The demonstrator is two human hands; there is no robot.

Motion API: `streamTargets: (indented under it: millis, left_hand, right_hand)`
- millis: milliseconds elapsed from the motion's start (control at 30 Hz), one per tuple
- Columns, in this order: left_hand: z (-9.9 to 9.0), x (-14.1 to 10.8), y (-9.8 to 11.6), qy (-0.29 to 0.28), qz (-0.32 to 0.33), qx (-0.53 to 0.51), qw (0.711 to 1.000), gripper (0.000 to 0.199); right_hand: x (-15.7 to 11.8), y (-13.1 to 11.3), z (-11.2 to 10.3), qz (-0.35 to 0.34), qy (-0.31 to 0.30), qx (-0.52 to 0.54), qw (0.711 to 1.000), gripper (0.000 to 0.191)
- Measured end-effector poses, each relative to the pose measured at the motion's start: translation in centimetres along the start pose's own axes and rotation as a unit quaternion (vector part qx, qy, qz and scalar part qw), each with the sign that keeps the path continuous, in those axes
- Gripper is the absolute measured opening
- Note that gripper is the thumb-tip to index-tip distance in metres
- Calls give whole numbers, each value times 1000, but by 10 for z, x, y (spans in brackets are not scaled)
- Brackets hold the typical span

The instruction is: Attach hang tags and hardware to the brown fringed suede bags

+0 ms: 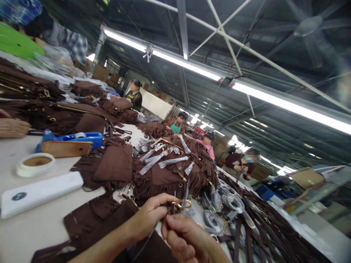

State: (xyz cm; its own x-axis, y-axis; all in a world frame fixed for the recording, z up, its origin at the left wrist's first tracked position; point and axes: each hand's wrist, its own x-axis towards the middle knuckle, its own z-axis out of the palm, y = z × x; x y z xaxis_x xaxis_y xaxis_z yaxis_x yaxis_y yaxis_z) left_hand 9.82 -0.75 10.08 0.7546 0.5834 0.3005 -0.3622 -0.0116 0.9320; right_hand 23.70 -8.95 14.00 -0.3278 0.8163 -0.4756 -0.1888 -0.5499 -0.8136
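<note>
— Where is the gold clasp to be found?

— In the lower middle of the frame; it is held at the fingertips, in front of the pile of brown bags.

— And how is its long axis set?

— Nearly level across the picture; the near end is met by the left hand, and the free end is pointed towards the right of the frame, above the fingers of the right hand.

— Which hand is nearer?

— The left; its index finger and thumb are pinched on the clasp's left end; the right is placed just below, its thumb pressed in and its fingers curled tight; what is gripped there is hidden and cannot be told.

— So the relation to be minded?

— The clasp's free end, by judgement; it is turned away from the left hand and left uncovered above the right.
</note>
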Motion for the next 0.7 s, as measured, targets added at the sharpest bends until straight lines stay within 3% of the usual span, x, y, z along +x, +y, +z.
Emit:
streamTargets:
  millis: [100, 233, 367, 467, 567, 700]
  left_hand:
    - [9, 7, 8, 26, -5, -9, 1000, 31]
    - [17, 21, 13, 45, 33, 52, 997, 20]
    - [14, 31, 17, 48, 63, 94, 992, 14]
    - [9, 39, 23, 65, 79, 100, 990, 16]
    - [5, 46, 34, 60, 95, 97, 989, 14]
    - [8, 54, 45, 39, 103, 82, 990, 10]
  right_hand:
    - [-1, 1, -3, 5, 77, -31, 997, 52]
    - [-8, 2, 3, -31, 126, -24, 991, 53]
    - [-21, 5, 7, -100, 159, -17, 982, 52]
    - [-33, 9, 2, -140, 204, -101, 964, 50]
    - [-46, 10, -5, -229, 309, -252, 888, 47]
    - [-58, 11, -3, -301, 467, -406, 725, 31]
